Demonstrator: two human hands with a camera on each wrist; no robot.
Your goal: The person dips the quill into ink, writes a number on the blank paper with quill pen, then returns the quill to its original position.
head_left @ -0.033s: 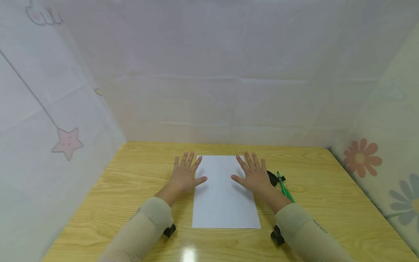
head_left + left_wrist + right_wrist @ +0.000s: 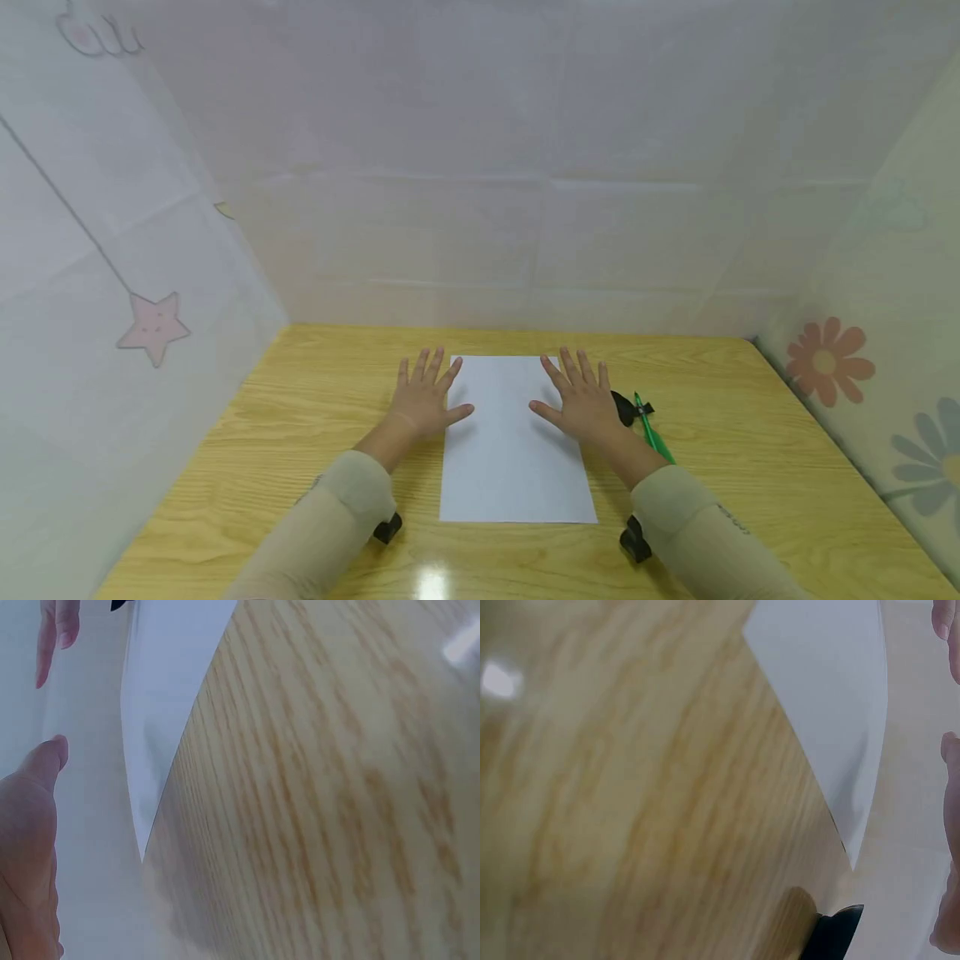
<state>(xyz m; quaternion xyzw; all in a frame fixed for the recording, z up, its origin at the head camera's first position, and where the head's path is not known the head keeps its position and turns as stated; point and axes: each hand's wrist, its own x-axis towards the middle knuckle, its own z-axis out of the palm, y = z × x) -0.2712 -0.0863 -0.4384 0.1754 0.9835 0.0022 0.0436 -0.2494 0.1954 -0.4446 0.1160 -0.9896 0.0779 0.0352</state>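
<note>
A blank white sheet of paper (image 2: pixel 510 467) lies flat on the wooden table, its short side toward the person. My left hand (image 2: pixel 422 407), palm down with fingers spread, is held over the sheet's left edge. Mirroring it, my right hand (image 2: pixel 583 408) spreads its fingers above the right edge. Both wrist views show a gap between the hands and the table, and a soft shadow falls on the sheet. Neither hand holds anything. In the left wrist view the thumb side of the left hand (image 2: pixel 30 847) shows at the left border.
Right of the right hand lie a slim green pen-like item (image 2: pixel 643 421), a green piece (image 2: pixel 660 447) and a black rounded object (image 2: pixel 622 408), partly hidden by the hand. Pale printed cloth (image 2: pixel 480 250) walls the wooden table (image 2: pixel 300 433) at the back and sides.
</note>
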